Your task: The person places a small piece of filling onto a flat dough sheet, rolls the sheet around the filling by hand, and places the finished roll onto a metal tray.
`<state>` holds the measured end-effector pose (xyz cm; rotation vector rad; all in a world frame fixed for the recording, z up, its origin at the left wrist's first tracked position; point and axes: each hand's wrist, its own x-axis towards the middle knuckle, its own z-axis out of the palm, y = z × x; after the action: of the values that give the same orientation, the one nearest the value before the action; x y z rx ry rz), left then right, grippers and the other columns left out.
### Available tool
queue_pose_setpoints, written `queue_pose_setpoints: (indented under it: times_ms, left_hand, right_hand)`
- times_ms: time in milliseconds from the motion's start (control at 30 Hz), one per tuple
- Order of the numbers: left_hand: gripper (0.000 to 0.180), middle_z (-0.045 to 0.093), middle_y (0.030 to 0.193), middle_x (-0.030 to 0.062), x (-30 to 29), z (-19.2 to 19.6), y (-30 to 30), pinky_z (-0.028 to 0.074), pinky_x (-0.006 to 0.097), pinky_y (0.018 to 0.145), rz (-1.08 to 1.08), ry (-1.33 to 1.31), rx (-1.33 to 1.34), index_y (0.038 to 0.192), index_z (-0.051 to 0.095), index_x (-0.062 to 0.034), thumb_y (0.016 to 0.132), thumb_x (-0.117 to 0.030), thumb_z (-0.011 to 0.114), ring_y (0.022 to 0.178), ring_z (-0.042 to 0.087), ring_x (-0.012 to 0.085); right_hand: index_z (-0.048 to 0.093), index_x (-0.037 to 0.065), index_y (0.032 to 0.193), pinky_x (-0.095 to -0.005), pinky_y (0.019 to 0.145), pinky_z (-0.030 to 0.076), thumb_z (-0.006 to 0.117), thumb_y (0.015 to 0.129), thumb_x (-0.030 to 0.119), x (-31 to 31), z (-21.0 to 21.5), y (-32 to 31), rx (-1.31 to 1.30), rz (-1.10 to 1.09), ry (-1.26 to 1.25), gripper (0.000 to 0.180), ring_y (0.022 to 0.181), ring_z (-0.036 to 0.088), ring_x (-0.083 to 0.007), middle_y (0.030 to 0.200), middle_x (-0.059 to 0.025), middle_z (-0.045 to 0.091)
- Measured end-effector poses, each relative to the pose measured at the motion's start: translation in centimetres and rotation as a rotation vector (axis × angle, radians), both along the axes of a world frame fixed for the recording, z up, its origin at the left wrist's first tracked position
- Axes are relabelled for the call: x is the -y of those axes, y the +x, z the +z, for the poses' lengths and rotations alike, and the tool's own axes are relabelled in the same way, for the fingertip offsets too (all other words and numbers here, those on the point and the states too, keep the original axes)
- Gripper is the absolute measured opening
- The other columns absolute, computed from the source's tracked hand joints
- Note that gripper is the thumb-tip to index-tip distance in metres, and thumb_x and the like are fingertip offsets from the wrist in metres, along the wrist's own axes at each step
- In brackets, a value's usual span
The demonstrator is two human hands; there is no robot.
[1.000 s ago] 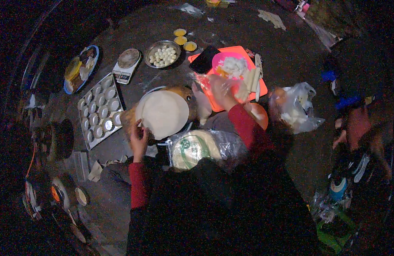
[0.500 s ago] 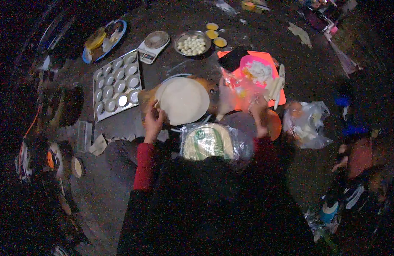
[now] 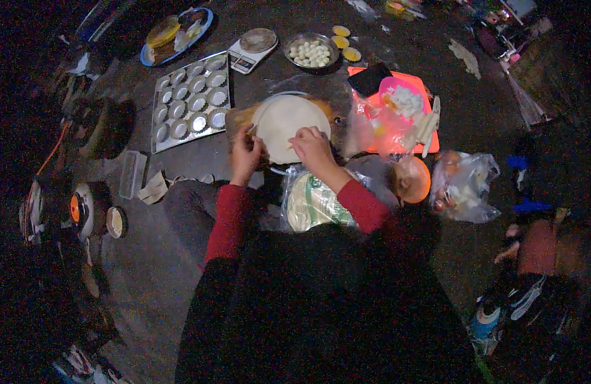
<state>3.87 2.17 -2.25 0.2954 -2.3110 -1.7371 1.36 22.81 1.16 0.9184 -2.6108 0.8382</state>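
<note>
Two hands work at one pale round sheet (image 3: 293, 121), which lies before us on a brown board (image 3: 243, 116), probably set centrally so both sides are equally reachable. Our left hand (image 3: 246, 159) is half curled at its left edge; our right hand (image 3: 313, 150) has its fingers bunched over the lower right part. We cannot tell whether either grips anything. One clear packet (image 3: 308, 203) of similar rounds sits nearest our body, presumably for easy reach. To the left, one metal tray (image 3: 193, 140) bears what we count as sixteen small tins (image 3: 197, 102), in rows perhaps to keep them level. Beyond are one scale (image 3: 258, 40), one steel bowl (image 3: 311, 68) of white balls (image 3: 309, 52) too crowded to count, and three yellow cups (image 3: 351, 54). Right, one orange tray (image 3: 416, 80) carries one pink bowl (image 3: 386, 84).
</note>
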Motion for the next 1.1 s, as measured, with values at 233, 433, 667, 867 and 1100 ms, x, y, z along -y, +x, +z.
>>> queue_pose_setpoints:
  times_ms: [233,433,667,867,1100]
  left_hand:
    - [0.042,0.058,0.089,0.0034,1.8,-3.2,0.0,0.049,0.026,0.071,0.007,-0.062,-0.042,0.126,0.053,-0.0062,0.086,-0.007,0.065,0.075,0.057,0.0104]
    - [0.047,0.059,0.091,0.0044,1.4,-3.8,-0.3,0.049,0.028,0.073,-0.06,0.134,-0.104,0.129,0.051,-0.0067,0.085,-0.005,0.066,0.08,0.057,0.0121]
    - [0.047,0.062,0.096,0.007,1.0,-1.9,-0.4,0.049,0.028,0.078,-0.052,0.006,0.039,0.131,0.049,-0.0045,0.086,-0.005,0.064,0.085,0.058,0.0141]
    - [0.044,0.061,0.097,0.0062,1.8,-4.0,-0.4,0.048,0.027,0.081,-0.036,0.072,-0.106,0.129,0.052,-0.0042,0.087,-0.005,0.064,0.088,0.057,0.0135]
    - [0.041,0.061,0.1,0.0064,1.7,-3.7,-0.5,0.047,0.028,0.085,0.009,0.009,-0.101,0.128,0.052,-0.0044,0.089,-0.007,0.063,0.093,0.058,0.014]
  right_hand:
    - [0.069,0.01,0.09,-0.0396,0.083,0.045,0.066,0.077,0.009,0.7,-2.3,0.5,0.059,-0.004,-0.009,0.013,0.094,0.054,-0.027,0.092,-0.0053,0.058]
    - [0.069,0.011,0.088,-0.0397,0.08,0.045,0.067,0.076,0.01,0.9,-3.1,-0.3,0.043,-0.068,-0.05,0.012,0.092,0.054,-0.028,0.089,-0.0058,0.059]
    - [0.068,0.008,0.095,-0.0408,0.086,0.045,0.065,0.078,0.009,-0.9,-1.4,0.8,0.105,-0.111,-0.184,0.017,0.095,0.055,-0.0313,0.096,-0.0091,0.062]
    - [0.065,0.003,0.097,-0.0299,0.069,0.05,0.06,0.088,0.009,-7.2,5.0,3.3,-0.007,-0.389,-0.49,0.011,0.079,0.063,-0.0187,0.088,-0.0085,0.065]
    - [0.062,0.002,0.098,-0.033,0.059,0.05,0.066,0.085,0.014,-13.5,3.2,2.7,0.074,-0.607,-0.241,0.017,0.062,0.058,-0.0181,0.071,-0.0056,0.061]
